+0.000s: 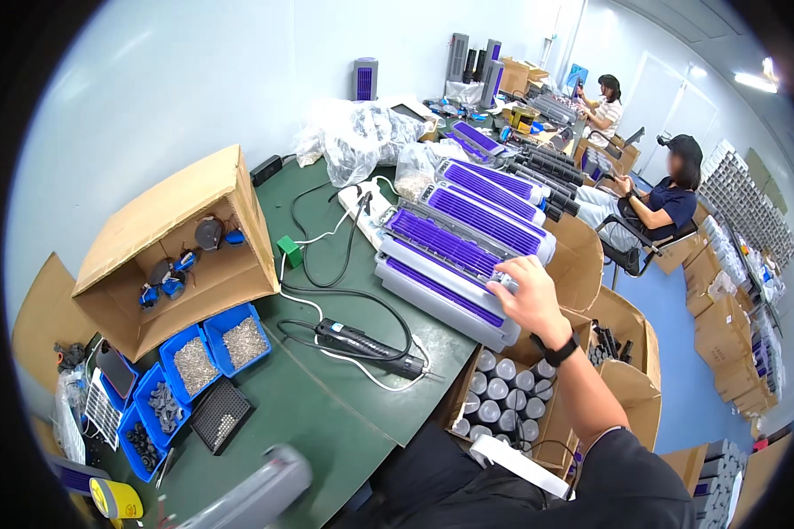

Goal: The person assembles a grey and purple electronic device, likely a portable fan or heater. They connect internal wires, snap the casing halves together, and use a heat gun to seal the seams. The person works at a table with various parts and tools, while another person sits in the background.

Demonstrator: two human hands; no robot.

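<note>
My right hand (531,301), a dark band on its wrist, reaches over the stack at the table's right edge. Its thumb and fingers are closed at the near end of a grey fan housing (441,240) with a purple slatted grille, which lies on top of another purple-and-grey housing (450,295). More such housings (490,220) lie just behind. My left hand is out of view. At the lower edge, a long grey housing (260,494) shows blurred and tilted; what holds it cannot be seen. A black electric screwdriver (366,346) lies on the green table (326,414).
Blue bins (238,339) hold screws and small parts at left, beside an open carton (172,322) with blue-and-black parts. Cables (300,234) loop across the table. A carton of grey cylinders (498,388) stands below my right arm. Two people (670,198) sit farther back.
</note>
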